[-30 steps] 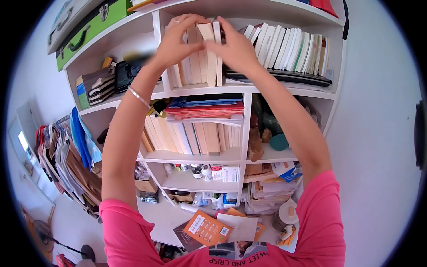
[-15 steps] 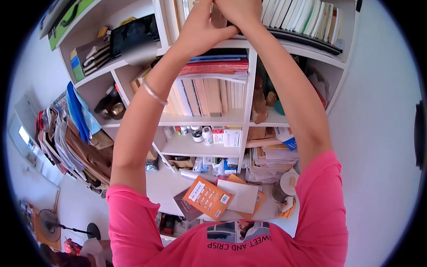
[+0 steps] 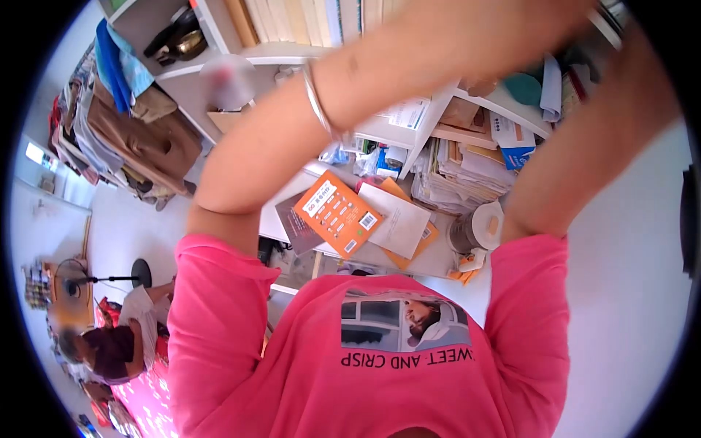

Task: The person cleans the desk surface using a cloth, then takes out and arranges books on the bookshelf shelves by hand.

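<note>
My left arm, with a silver bracelet point(image 3: 315, 102) on it, stretches across to the upper right. Its blurred far end, my left hand point(image 3: 548, 25), runs off the top edge, so the fingers do not show. My right forearm point(image 3: 599, 146) rises along the right side and fades into the dark rim, leaving that hand out of sight. Both arms reach toward the upper right of the white shelf unit point(image 3: 431, 120). Below them lie an orange book point(image 3: 339, 215), a dark book point(image 3: 296, 230) and a pale book point(image 3: 398, 223).
A paper stack point(image 3: 456, 175) fills a right-hand compartment, with a clear canister point(image 3: 485, 226) in front of it. Upright books point(image 3: 292, 22) stand on an upper shelf. Clothes point(image 3: 131, 131) hang at left. Behind them are a fan point(image 3: 73, 281) and another person point(image 3: 109, 350).
My hands have left the top centre of the shelf and swung to the upper right. The view has tilted lower, and my left arm now crosses in front of the shelves.
</note>
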The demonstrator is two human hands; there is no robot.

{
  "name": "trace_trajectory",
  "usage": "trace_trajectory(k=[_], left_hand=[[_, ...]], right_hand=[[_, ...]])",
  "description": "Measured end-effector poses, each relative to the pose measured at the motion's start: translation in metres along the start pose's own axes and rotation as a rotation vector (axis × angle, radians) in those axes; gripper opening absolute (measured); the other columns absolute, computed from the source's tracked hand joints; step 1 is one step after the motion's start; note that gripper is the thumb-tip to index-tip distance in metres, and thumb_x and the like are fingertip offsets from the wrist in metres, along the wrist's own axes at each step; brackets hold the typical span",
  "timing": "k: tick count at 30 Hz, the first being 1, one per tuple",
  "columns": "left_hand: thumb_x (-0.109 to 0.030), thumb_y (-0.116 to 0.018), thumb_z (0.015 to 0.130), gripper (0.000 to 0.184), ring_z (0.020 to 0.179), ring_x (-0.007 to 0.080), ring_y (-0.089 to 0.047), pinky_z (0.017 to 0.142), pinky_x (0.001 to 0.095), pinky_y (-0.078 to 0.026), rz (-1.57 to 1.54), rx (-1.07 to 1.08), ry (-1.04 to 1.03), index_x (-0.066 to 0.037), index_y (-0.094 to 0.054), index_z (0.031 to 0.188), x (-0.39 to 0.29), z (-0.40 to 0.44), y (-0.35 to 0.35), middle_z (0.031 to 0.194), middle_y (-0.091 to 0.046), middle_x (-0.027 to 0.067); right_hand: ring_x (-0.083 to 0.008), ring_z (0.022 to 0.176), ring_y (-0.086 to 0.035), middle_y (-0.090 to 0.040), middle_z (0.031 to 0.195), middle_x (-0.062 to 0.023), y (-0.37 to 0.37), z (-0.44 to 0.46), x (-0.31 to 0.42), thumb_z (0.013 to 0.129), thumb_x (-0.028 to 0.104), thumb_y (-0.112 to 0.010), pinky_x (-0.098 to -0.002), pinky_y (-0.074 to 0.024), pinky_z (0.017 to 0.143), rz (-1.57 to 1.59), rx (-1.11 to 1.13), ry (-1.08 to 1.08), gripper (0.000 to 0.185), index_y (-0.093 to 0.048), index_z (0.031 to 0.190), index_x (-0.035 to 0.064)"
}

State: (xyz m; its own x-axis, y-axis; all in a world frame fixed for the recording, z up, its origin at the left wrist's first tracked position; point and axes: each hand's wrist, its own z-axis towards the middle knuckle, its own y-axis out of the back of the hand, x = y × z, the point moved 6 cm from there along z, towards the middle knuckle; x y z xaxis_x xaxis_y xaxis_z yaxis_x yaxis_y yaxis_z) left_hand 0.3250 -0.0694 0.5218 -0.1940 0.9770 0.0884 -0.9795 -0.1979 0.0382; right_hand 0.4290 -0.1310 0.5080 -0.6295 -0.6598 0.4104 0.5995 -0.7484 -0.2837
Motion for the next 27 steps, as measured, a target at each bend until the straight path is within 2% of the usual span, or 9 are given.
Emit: trace_trajectory(k=[5,7,10,12,14,17,19,22,27], left_hand=[[-0.023,-0.062,0.078,0.036,0.118,0.0246,-0.048,0.102,0.047,-0.034,-0.065,-0.053,-0.187,-0.01,-0.054,0.111,-0.09,-0.126,0.005,0.124,-0.052,0.0067],[-0.033,-0.065,0.077,0.037,0.118,0.0279,-0.048,0.105,0.0495,-0.029,-0.194,0.198,-0.162,-0.011,-0.055,0.106,-0.1,-0.174,0.001,0.122,-0.053,0.0085],[-0.049,-0.076,0.064,0.076,0.132,0.0367,-0.028,0.109,0.0517,-0.015,-0.508,0.866,0.402,-0.007,-0.049,0.121,-0.077,-0.259,0.011,0.138,-0.036,0.0186],[-0.048,-0.083,0.053,0.123,0.136,0.0441,-0.003,0.109,0.0495,-0.01,-0.231,0.57,0.883,-0.002,-0.014,0.143,-0.062,-0.344,0.043,0.145,-0.006,0.0289],[-0.044,-0.083,0.057,0.12,0.134,0.0416,-0.018,0.107,0.0481,-0.021,0.106,0.485,1.149,0.004,-0.011,0.14,-0.075,-0.401,0.081,0.144,-0.011,0.0291],[-0.043,-0.075,0.07,0.109,0.131,0.0357,-0.029,0.102,0.0449,-0.032,-0.53,0.13,1.653,0.002,-0.006,0.142,-0.101,-0.474,0.105,0.145,-0.014,0.0238],[-0.04,-0.063,0.084,0.083,0.124,0.0303,-0.04,0.098,0.0418,-0.04,-1.472,-0.439,1.993,0.0,-0.016,0.14,-0.118,-0.485,0.102,0.142,-0.029,0.0178],[-0.036,-0.051,0.091,0.056,0.117,0.0291,-0.048,0.098,0.0434,-0.041,-0.924,-0.661,2.246,-0.005,-0.034,0.134,-0.104,-0.547,0.143,0.13,-0.047,0.015],[-0.022,-0.051,0.092,0.044,0.114,0.025,-0.052,0.098,0.0404,-0.042,-0.762,-1.173,1.986,-0.004,-0.04,0.13,-0.067,-0.595,0.256,0.126,-0.052,0.011]], right_hand=[[-0.0333,0.107,-0.053,-0.052,0.117,-0.0194,0.094,-0.111,-0.022,0.075,0.028,-0.054,-0.041,-0.0449,0.091,0.338,-0.204,-0.487,0.056,-0.045,0.123,0.0],[-0.0329,0.11,-0.051,-0.051,0.12,-0.0185,0.124,-0.147,-0.044,0.076,0.026,-0.052,-0.0407,-0.0441,0.093,0.415,-0.216,-0.623,0.059,-0.042,0.127,0.0003],[-0.0328,0.109,-0.053,-0.05,0.121,-0.0202,0.178,-0.215,-0.099,0.074,0.018,-0.046,-0.0405,-0.0454,0.092,0.539,-0.176,-0.949,0.056,-0.041,0.126,-0.0018],[-0.0315,0.106,-0.055,-0.051,0.118,-0.0196,0.191,-0.272,-0.129,0.074,0.018,-0.047,-0.0409,-0.0464,0.09,0.445,-0.184,-1.131,0.054,-0.043,0.122,-0.0036],[-0.0302,0.102,-0.057,-0.054,0.114,-0.0182,0.175,-0.307,-0.131,0.075,0.018,-0.047,-0.0396,-0.0475,0.087,0.473,-0.092,-1.209,0.051,-0.044,0.12,-0.0045],[-0.0268,0.101,-0.058,-0.057,0.111,-0.0153,0.154,-0.369,-0.146,0.074,0.014,-0.051,-0.0378,-0.0478,0.086,0.535,-0.121,-1.413,0.049,-0.045,0.118,-0.0042],[-0.0246,0.101,-0.057,-0.057,0.11,-0.0132,0.121,-0.402,-0.137,0.077,0.015,-0.055,-0.0371,-0.0479,0.085,0.52,0.108,-1.516,0.047,-0.046,0.119,-0.0037],[-0.0223,0.104,-0.056,-0.057,0.112,-0.0113,0.09,-0.466,-0.133,0.086,0.03,-0.06,-0.0339,-0.0481,0.084,0.586,0.624,-1.713,0.049,-0.047,0.12,-0.002],[-0.0197,0.097,-0.058,-0.059,0.103,-0.0088,0.139,-0.571,-0.184,0.082,0.039,-0.066,-0.0292,-0.0488,0.079,0.047,1.049,-2.109,0.051,-0.052,0.114,0.0024]])
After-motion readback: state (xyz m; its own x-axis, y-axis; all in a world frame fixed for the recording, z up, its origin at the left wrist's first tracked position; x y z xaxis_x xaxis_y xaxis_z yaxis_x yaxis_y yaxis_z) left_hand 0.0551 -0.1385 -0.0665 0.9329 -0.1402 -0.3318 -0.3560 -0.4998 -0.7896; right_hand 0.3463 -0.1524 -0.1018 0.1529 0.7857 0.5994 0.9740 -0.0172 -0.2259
